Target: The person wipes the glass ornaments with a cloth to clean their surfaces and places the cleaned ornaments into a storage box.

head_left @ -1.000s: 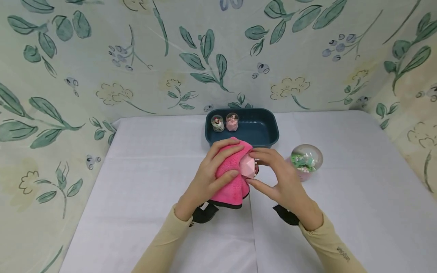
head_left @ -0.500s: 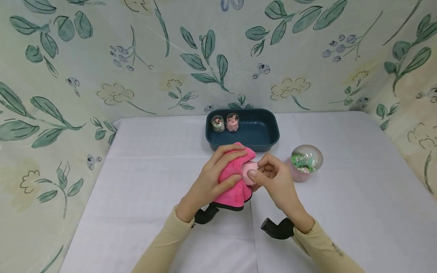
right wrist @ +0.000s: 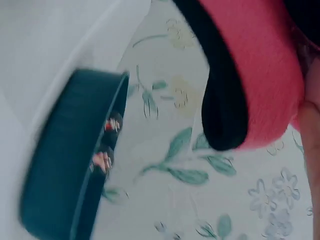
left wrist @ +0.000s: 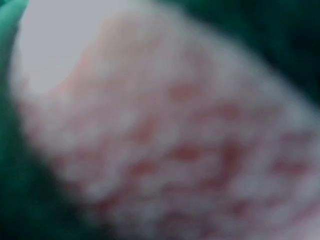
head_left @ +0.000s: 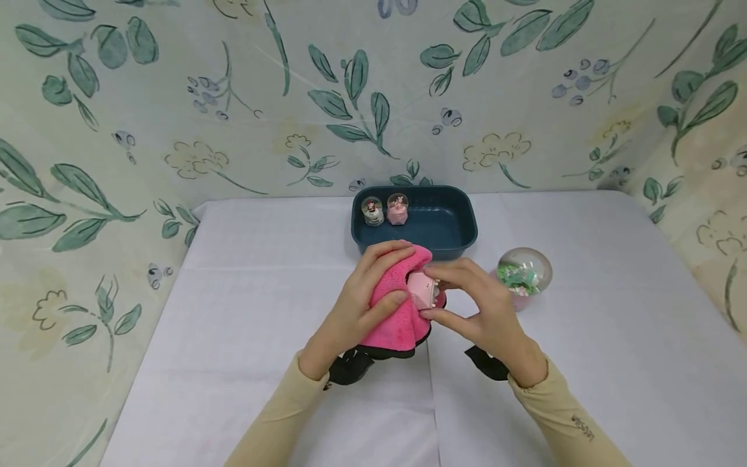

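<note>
My left hand point(head_left: 369, 295) grips a bright pink cloth point(head_left: 397, 324) with black edging, bunched around a small snow globe point(head_left: 421, 290). Only the globe's pale pink faceted base and some light trim on its right side show; cloth and fingers hide the rest. From the right, my right hand point(head_left: 484, 305) pinches this base between thumb and fingertips. In the right wrist view, the cloth point(right wrist: 265, 75) hangs at upper right, with a finger point(right wrist: 311, 145) at the frame's edge. Blurred, pinkish fabric point(left wrist: 175, 140) fills most of the left wrist view.
Behind the hands stands a dark blue tray point(head_left: 443, 243) with two small snow globes at its left end, one white point(head_left: 372, 212) and one pink point(head_left: 397, 209). A larger snow globe point(head_left: 524, 275) with a green scene stands right of my right hand. White cloth point(head_left: 245, 292) covers the table.
My right hand curls in and rolls over the snow globe's base, then swings back to a wide pinch. The base has turned, and the cloth shifts slightly with it.
</note>
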Available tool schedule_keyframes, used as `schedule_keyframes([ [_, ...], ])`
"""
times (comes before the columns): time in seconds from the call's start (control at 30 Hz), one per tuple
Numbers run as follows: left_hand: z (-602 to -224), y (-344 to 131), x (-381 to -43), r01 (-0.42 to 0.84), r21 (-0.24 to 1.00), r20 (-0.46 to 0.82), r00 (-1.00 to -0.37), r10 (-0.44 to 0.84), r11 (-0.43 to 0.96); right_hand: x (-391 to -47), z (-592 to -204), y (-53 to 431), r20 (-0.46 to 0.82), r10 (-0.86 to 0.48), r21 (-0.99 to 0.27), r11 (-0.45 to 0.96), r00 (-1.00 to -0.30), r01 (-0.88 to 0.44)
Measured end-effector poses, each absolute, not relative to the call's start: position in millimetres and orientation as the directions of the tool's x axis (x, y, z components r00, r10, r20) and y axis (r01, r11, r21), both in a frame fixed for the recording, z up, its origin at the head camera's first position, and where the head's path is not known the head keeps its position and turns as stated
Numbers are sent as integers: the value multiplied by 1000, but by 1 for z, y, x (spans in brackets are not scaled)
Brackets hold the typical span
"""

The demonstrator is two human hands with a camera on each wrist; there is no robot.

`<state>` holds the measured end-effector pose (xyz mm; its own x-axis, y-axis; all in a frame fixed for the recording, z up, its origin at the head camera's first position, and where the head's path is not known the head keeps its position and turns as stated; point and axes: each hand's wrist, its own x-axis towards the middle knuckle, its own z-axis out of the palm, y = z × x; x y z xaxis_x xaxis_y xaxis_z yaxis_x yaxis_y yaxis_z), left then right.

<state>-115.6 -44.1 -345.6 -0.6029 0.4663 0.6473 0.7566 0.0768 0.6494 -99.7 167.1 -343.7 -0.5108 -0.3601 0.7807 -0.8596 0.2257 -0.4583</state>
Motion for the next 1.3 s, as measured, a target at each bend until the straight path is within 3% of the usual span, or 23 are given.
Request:
schedule_keyframes([
  [0.07, -344, -45, -115, 778, 621, 645, -577, 501, 96, -99, -346, 166, 756, -319, -551, 162, -571, -819],
  [0.13, -341, -45, -114, 799, 589, 641, -553, 532, 121, -95, -347, 165, 672, -270, -697, 84, -689, -712],
  [0.23, -340, -45, -113, 828, 539, 630, -520, 577, 156, -89, -344, 161, 424, -201, -902, -11, -883, -431],
  [0.33, -342, -45, -113, 847, 503, 623, -494, 606, 174, -85, -338, 159, 224, -170, -974, -62, -960, -216],
  [0.4, -343, -44, -112, 842, 511, 617, -501, 607, 175, -84, -337, 160, 209, -185, -978, -20, -960, -209],
  [0.5, -343, -46, -112, 825, 540, 617, -524, 587, 168, -84, -340, 162, 337, -246, -925, 95, -909, -368],
  [0.67, -337, -49, -112, 812, 567, 633, -536, 559, 138, -89, -348, 168, 606, -348, -665, 271, -715, -696],
  [0.77, -334, -48, -112, 828, 550, 648, -505, 570, 109, -94, -350, 170, 718, -339, -549, 261, -608, -794],
  [0.83, -334, -47, -112, 843, 530, 659, -478, 580, 94, -96, -351, 170, 752, -308, -532, 239, -583, -812],
  [0.87, -334, -46, -112, 850, 519, 665, -465, 584, 87, -96, -351, 170, 750, -292, -548, 228, -594, -805],
  [0.93, -335, -45, -113, 863, 500, 674, -446, 588, 81, -94, -353, 168, 684, -268, -661, 166, -678, -732],
  [1.03, -337, -43, -113, 873, 479, 677, -431, 597, 87, -88, -352, 165, 446, -249, -881, 49, -859, -471],
  [1.13, -341, -41, -115, 862, 499, 669, -452, 590, 94, -85, -348, 165, 218, -256, -973, 21, -942, -230],
  [1.2, -343, -42, -115, 844, 529, 666, -479, 572, 90, -85, -346, 166, 205, -264, -966, 101, -943, -239],
  [1.3, -346, -44, -116, 814, 577, 666, -519, 536, 72, -87, -346, 169, 372, -299, -875, 202, -879, -440],
])
